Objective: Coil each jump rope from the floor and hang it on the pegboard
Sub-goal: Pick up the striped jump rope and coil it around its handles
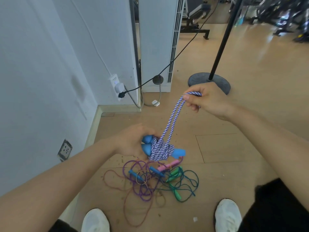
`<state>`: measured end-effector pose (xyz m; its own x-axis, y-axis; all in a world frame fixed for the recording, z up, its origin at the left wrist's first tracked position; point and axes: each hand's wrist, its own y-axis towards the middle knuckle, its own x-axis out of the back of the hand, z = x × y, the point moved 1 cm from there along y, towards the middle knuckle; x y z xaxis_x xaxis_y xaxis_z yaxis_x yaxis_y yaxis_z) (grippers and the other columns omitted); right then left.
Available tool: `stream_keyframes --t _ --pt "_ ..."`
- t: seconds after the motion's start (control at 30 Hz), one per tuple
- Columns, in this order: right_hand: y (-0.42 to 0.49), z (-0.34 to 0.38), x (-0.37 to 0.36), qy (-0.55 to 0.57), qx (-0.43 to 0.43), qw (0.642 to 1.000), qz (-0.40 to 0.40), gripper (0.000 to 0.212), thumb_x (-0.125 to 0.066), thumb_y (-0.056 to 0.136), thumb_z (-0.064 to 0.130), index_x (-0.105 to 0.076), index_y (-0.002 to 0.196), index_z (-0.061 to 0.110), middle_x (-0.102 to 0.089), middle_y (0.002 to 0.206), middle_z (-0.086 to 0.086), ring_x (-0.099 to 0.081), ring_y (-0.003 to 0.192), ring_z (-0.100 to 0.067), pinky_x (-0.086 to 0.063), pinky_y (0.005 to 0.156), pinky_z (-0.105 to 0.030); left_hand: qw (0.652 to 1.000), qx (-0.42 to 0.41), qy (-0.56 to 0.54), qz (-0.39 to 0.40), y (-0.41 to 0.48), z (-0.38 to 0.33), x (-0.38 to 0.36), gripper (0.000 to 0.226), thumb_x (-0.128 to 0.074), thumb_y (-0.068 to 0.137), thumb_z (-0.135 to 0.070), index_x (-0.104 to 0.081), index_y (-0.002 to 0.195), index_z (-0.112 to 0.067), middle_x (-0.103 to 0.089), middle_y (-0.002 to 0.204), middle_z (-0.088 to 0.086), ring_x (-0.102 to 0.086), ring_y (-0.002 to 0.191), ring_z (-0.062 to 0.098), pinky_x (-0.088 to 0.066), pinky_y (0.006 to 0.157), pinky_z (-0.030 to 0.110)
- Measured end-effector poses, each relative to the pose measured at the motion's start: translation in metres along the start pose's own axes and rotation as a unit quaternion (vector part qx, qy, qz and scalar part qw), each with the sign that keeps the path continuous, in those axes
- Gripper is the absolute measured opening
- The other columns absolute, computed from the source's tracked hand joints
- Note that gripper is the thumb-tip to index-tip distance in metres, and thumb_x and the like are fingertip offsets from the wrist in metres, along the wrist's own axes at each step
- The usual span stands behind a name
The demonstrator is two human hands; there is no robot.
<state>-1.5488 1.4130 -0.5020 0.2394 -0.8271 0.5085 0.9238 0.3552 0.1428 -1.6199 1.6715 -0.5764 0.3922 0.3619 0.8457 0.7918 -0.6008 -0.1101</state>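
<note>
Floor of light wood planks [234,148]; white wall [41,81] at left. Tangled heap of thin coloured jump ropes [150,180] at lower centre. Blue-and-white braided jump rope, blue-handled [160,150]: left hand [133,143] clasps its coil, right hand [205,99] pinches its loop above.

likely a gym: weight bench [194,17], blurred exercise machines [284,15].

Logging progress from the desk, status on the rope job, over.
Left hand grips braided rope bundle by its blue handles. Right hand pinches its loop up. Tangled ropes remain on floor. Pegboard not in view.
</note>
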Motion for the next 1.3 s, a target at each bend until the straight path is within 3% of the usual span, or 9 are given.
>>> stream_keyframes --t 0.2,0.37,0.53,0.63,0.77,0.97,1.1,1.23,1.3 --pt "0.014 -0.025 0.033 0.151 -0.124 0.981 -0.001 0.006 -0.064 0.094 0.013 -0.070 0.096 0.011 -0.067 0.072 -0.005 -0.054 0.056 -0.011 -0.049 0.056 -0.023 0.935 0.013 -0.355 0.001 -0.011 -0.025 0.031 0.073 -0.084 0.061 0.010 -0.063 0.125 -0.018 -0.072 0.117 0.001 -0.068 0.107 0.019 -0.056 0.089 0.030" --pt "0.012 -0.034 0.025 0.172 -0.162 0.972 0.001 0.014 -0.069 0.091 0.014 -0.069 0.104 0.008 -0.067 0.076 -0.009 -0.053 0.055 -0.010 -0.043 0.049 -0.019 0.823 0.007 -0.563 -0.081 -0.013 -0.024 0.040 0.051 -0.073 0.063 -0.008 -0.063 0.112 -0.016 -0.070 0.099 -0.006 -0.065 0.090 0.008 -0.050 0.080 0.021" --pt "0.009 -0.033 0.002 0.164 -0.197 0.965 0.055 0.019 -0.057 0.098 0.011 -0.071 0.109 0.016 -0.057 0.064 -0.003 -0.040 0.047 -0.010 -0.033 0.042 -0.020 0.728 0.052 -0.664 -0.163 -0.003 -0.021 0.044 0.075 -0.091 0.052 -0.033 -0.056 0.117 -0.020 -0.066 0.103 -0.007 -0.063 0.086 0.009 -0.047 0.076 0.024" --pt "0.004 -0.032 -0.014 0.176 -0.221 0.955 0.093 0.027 -0.046 0.101 0.004 -0.069 0.103 0.017 -0.047 0.059 -0.002 -0.031 0.044 -0.008 -0.024 0.041 -0.019 0.699 0.064 -0.686 -0.192 -0.003 -0.016 0.051 0.080 -0.091 0.052 -0.041 -0.054 0.121 -0.022 -0.066 0.106 -0.006 -0.062 0.082 0.008 -0.046 0.074 0.024" --pt "-0.004 -0.027 -0.032 0.217 -0.217 0.942 0.135 0.022 -0.046 0.101 0.004 -0.066 0.108 0.008 -0.046 0.060 -0.003 -0.033 0.044 -0.007 -0.027 0.039 -0.018 0.672 0.100 -0.701 -0.216 -0.003 -0.013 0.052 0.043 -0.076 0.076 -0.036 -0.061 0.113 -0.021 -0.065 0.100 -0.006 -0.060 0.076 0.007 -0.045 0.072 0.022" --pt "-0.016 -0.004 -0.039 0.329 -0.161 0.926 0.087 0.024 -0.061 0.089 0.027 -0.070 0.100 0.008 -0.053 0.063 -0.001 -0.044 0.049 -0.008 -0.040 0.046 -0.019 0.653 0.198 -0.682 -0.263 -0.003 -0.006 0.054 0.024 -0.066 0.085 -0.040 -0.067 0.100 -0.021 -0.065 0.087 -0.005 -0.057 0.067 0.008 -0.042 0.068 0.023" --pt "-0.028 0.000 -0.043 0.168 -0.119 0.970 0.127 0.009 -0.072 0.084 0.015 -0.067 0.084 0.008 -0.060 0.064 -0.003 -0.056 0.051 -0.011 -0.050 0.051 -0.025 0.644 0.261 -0.650 -0.310 -0.005 0.001 0.053 0.023 -0.071 0.083 -0.039 -0.067 0.100 -0.023 -0.067 0.087 -0.004 -0.057 0.066 0.009 -0.045 0.063 0.022" --pt "-0.041 0.003 -0.058 -0.119 0.097 0.984 0.087 0.005 -0.074 0.087 0.022 -0.071 0.083 0.025 -0.057 0.092 0.006 -0.059 0.078 -0.008 -0.048 0.066 -0.027 0.751 0.283 -0.460 -0.379 -0.006 -0.005 0.050 0.024 -0.081 0.078 -0.026 -0.069 0.098 -0.021 -0.067 0.083 -0.004 -0.061 0.062 0.002 -0.046 0.060 0.017" --pt "-0.047 0.010 -0.064 -0.122 0.162 0.974 0.096 0.002 -0.073 0.088 0.026 -0.073 0.088 0.024 -0.056 0.097 0.008 -0.058 0.084 -0.012 -0.048 0.069 -0.025 0.796 0.251 -0.390 -0.389 -0.006 -0.011 0.046 0.033 -0.085 0.072 -0.022 -0.071 0.101 -0.022 -0.070 0.088 -0.002 -0.062 0.061 0.000 -0.049 0.057 0.016"
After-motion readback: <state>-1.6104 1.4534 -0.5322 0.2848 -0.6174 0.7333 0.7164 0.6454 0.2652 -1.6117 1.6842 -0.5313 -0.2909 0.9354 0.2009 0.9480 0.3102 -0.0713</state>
